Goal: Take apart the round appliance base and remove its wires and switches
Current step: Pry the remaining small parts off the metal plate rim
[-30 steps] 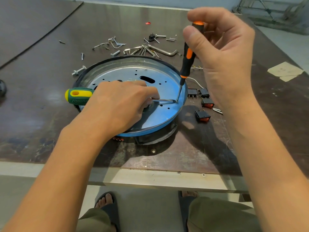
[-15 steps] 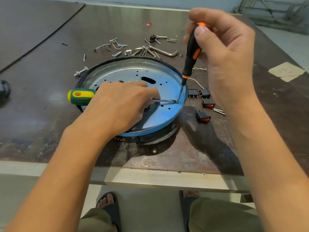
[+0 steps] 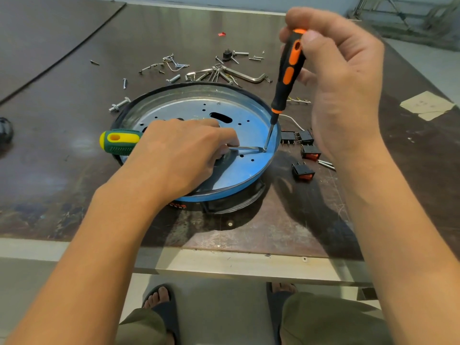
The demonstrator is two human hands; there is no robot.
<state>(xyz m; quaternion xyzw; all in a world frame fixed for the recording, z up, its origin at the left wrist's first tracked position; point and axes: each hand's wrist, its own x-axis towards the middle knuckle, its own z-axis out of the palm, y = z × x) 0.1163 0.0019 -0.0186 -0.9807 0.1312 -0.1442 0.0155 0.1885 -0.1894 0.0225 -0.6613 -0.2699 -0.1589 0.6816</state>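
The round appliance base lies on the table, a shiny metal dish with holes and a black rim. My left hand grips a green and yellow screwdriver laid flat across the dish, blade pointing right. My right hand pinches the top of a black and orange screwdriver held nearly upright. Both blade tips meet at one spot near the dish's right wall. Several black rocker switches with red faces lie on the table just right of the base, with a white wire beside them.
Loose screws, bolts and bent metal clips lie scattered behind the base. A bolt sits at its left rear. A black round object is at the far left edge. Paper scraps lie at right. The table's front edge is close to my legs.
My right hand has tilted the orange screwdriver's handle a little to the right, with its tip staying at the same spot. My left hand and the green screwdriver hold still.
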